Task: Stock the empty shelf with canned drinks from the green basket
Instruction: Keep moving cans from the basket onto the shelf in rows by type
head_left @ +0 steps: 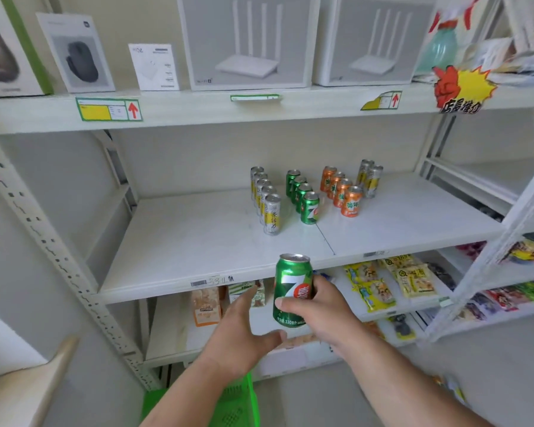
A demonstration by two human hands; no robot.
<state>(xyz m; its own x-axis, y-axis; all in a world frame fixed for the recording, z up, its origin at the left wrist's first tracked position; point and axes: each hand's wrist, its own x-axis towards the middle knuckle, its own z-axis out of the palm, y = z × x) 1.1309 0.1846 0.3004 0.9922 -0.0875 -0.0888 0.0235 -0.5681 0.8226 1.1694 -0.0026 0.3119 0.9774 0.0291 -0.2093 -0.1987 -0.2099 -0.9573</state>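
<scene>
green basket (238,399) mostly behind forearms

Upright green can (292,291) below shelf (198,241)

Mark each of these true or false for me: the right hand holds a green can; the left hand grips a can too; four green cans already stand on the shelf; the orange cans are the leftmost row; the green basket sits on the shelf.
1. The right hand holds a green 7-Up can. True.
2. The left hand grips a can. False: it is open and holds nothing.
3. Four green cans stand in a row on the shelf. True.
4. The orange cans form the leftmost row. False: the silver-and-yellow cans do.
5. The green basket sits on the shelf. False: it is low, beneath the arms.
</scene>
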